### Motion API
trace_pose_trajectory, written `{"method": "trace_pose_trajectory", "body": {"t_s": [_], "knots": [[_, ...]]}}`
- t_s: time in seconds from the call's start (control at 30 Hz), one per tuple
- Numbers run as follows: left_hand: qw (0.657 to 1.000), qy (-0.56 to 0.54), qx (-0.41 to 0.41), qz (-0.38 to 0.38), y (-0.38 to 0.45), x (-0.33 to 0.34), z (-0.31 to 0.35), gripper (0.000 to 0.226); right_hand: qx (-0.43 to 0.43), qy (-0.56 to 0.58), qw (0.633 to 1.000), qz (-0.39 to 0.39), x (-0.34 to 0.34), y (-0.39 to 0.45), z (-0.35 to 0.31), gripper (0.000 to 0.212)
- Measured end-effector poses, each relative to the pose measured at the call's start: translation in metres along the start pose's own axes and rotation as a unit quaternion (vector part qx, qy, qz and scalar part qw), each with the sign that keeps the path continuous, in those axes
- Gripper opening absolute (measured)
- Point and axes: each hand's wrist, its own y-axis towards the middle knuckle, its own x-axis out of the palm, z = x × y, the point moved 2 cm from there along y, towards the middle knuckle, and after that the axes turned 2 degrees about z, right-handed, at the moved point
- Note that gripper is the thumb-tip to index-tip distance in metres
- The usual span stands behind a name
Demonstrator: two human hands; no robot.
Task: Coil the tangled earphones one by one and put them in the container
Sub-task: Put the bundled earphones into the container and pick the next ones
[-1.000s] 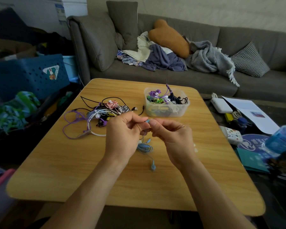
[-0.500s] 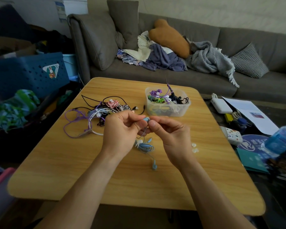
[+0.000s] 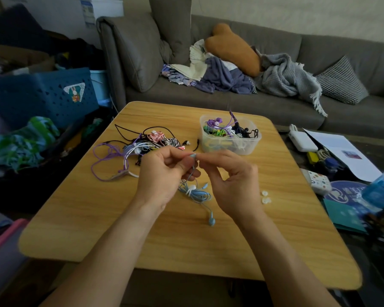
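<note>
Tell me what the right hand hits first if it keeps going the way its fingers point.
Probably the left hand: the right hand has its fingers aimed leftward at the blue earphone tip both hands pinch. Depth is unclear.

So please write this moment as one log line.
left hand: pinches blue earphones | right hand: pinches same earbud | container: partly filled | pile: tangled

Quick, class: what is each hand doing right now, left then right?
Left hand: grip closed on the light blue earphones, pinching one earbud end.
Right hand: fingers curled at the same earbud; whether they actually pinch it cannot be told.
</note>
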Motion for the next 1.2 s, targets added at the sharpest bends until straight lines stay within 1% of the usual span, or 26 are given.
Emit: {"method": "trace_pose_trajectory", "body": {"t_s": [0.1, 0.13, 0.23, 0.3, 0.37, 0.43, 0.57, 0.63, 0.73, 0.83, 0.97, 1.07, 1.13, 1.2], "knots": [[0.997, 0.059, 0.036, -0.033, 0.002, -0.001, 0.002, 0.011, 0.126, 0.091, 0.988, -0.005, -0.004, -0.001, 0.002, 0.026], [0.995, 0.073, 0.043, -0.043, 0.003, -0.001, 0.001, 0.012, 0.153, 0.123, 0.981, -0.014, -0.006, -0.001, 0.003, 0.025], [0.991, 0.105, 0.054, -0.068, 0.003, 0.0, 0.0, 0.016, 0.184, 0.163, 0.967, -0.061, -0.013, 0.0, 0.008, 0.014], [0.989, 0.116, 0.053, -0.077, 0.003, 0.002, -0.001, 0.018, 0.198, 0.183, 0.959, -0.081, -0.016, -0.001, 0.01, 0.012], [0.988, 0.12, 0.051, -0.078, 0.003, 0.002, -0.002, 0.02, 0.202, 0.187, 0.958, -0.084, -0.017, -0.003, 0.01, 0.012], [0.989, 0.119, 0.038, -0.076, 0.003, 0.002, -0.004, 0.02, 0.189, 0.166, 0.964, -0.082, -0.016, -0.002, 0.01, 0.013], [0.993, 0.07, -0.049, -0.079, 0.0, 0.001, -0.007, 0.013, 0.098, 0.072, 0.988, -0.096, -0.017, 0.003, 0.006, 0.017], [0.992, 0.051, -0.077, -0.08, 0.0, -0.001, -0.008, 0.013, 0.082, 0.048, 0.989, -0.112, -0.017, 0.005, 0.006, 0.019], [0.993, 0.056, -0.064, -0.084, 0.002, -0.003, -0.009, 0.008, 0.116, 0.066, 0.983, -0.125, -0.014, 0.003, 0.008, 0.02], [0.992, 0.087, -0.029, -0.087, 0.002, -0.001, -0.009, 0.006, 0.145, 0.049, 0.983, -0.102, -0.013, -0.001, 0.01, 0.024], [0.989, 0.109, -0.014, -0.094, 0.002, 0.002, -0.009, 0.012, 0.201, 0.058, 0.973, -0.093, -0.018, -0.002, 0.01, 0.037], [0.986, 0.134, -0.008, -0.104, 0.002, 0.003, -0.008, 0.019, 0.223, 0.033, 0.97, -0.096, -0.025, 0.0, 0.011, 0.039], [0.986, 0.134, -0.024, -0.096, 0.002, 0.003, -0.008, 0.018, 0.241, -0.01, 0.967, -0.085, -0.032, 0.001, 0.014, 0.039], [0.989, 0.086, -0.083, -0.081, 0.002, 0.002, -0.009, 0.016, 0.25, -0.083, 0.96, -0.091, -0.038, 0.003, 0.018, 0.033]]}}
